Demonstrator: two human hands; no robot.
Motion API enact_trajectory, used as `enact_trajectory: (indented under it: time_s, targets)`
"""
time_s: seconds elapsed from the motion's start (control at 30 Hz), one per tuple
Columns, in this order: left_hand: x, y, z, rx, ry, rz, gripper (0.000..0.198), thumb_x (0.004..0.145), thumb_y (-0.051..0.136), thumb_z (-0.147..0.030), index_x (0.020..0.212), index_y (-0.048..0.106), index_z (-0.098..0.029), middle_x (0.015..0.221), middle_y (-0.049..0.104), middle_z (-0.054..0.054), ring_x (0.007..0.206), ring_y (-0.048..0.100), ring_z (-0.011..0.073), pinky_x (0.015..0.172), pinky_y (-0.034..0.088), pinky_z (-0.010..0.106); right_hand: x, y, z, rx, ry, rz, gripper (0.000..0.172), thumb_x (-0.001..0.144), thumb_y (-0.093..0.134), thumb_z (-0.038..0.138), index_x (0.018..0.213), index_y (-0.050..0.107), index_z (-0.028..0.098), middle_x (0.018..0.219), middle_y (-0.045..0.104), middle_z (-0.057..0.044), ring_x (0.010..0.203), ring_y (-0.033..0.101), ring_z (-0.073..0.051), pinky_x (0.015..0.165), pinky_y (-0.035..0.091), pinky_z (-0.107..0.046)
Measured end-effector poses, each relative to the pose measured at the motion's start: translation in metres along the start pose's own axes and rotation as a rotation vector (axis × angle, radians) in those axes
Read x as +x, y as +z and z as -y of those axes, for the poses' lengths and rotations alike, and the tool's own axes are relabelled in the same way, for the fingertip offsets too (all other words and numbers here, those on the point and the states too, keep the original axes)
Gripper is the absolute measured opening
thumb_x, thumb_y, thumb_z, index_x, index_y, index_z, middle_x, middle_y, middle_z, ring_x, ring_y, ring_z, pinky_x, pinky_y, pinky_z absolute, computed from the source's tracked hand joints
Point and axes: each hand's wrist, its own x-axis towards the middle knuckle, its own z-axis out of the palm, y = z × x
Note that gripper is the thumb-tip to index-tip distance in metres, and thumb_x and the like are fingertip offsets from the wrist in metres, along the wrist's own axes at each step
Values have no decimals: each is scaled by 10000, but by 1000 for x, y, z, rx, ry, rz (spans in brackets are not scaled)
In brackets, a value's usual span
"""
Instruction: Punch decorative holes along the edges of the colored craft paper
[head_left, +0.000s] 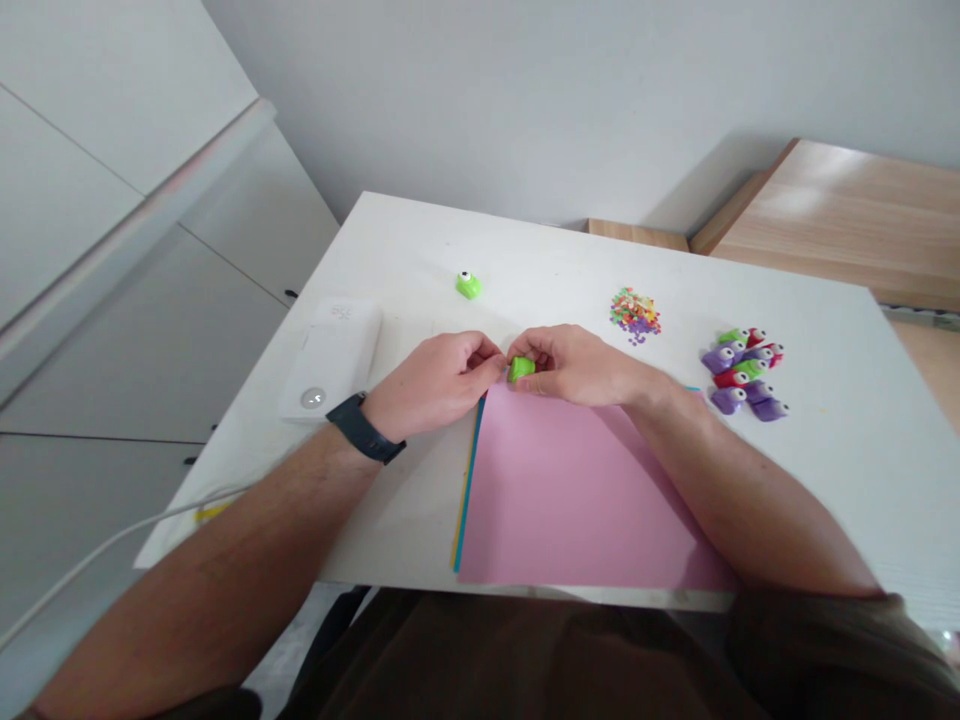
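My right hand (pixel 574 365) is closed around a small green craft punch (pixel 522 370), holding it at the far left corner of a pink paper sheet (pixel 577 490). Right beside the punch, the thumb and fingers of my left hand (pixel 442 375) are pinched together at that same corner, which they partly cover. Whether the paper sits inside the punch's slot is hidden by my fingers. Blue and yellow sheets show along the left edge beneath the pink one. Farther back on the table stands another green punch (pixel 469 286) with a white round button.
A pile of coloured paper confetti (pixel 636 314) lies behind my right forearm. Several purple, red and green punches (pixel 742 372) are clustered to the right. A white device (pixel 334 360) lies on the white table (pixel 420 235) at left, with a cable (pixel 127 530) nearby.
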Motion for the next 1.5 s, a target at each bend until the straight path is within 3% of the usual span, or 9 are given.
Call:
enact_trajectory:
  time_s: [0.2, 0.4, 1.5]
  targets:
    - [0, 3, 7, -90, -5, 10, 242, 919, 603, -388, 1111, 607, -241, 930, 775, -3, 835, 727, 196, 696, 512, 313, 0, 1, 0, 38, -2, -3, 247, 815, 669, 261, 1042, 717, 176, 806, 667, 14, 714, 561, -121, 652, 380, -260]
    - [-1, 6, 12, -126, 23, 17, 264, 866, 626, -294, 1123, 587, -245, 948, 787, 4, 889, 749, 212, 741, 548, 325, 1, 1, -2, 44, -8, 17, 269, 816, 680, 256, 1070, 713, 173, 820, 671, 11, 715, 563, -118, 662, 385, -259]
    - [-2, 5, 5, -106, -5, 14, 292, 853, 636, -328, 1124, 602, -225, 1002, 779, 26, 908, 745, 216, 760, 570, 338, -1, 5, 4, -33, -5, 4, 215, 825, 672, 253, 1025, 690, 177, 837, 669, 10, 729, 553, -122, 667, 360, -257]
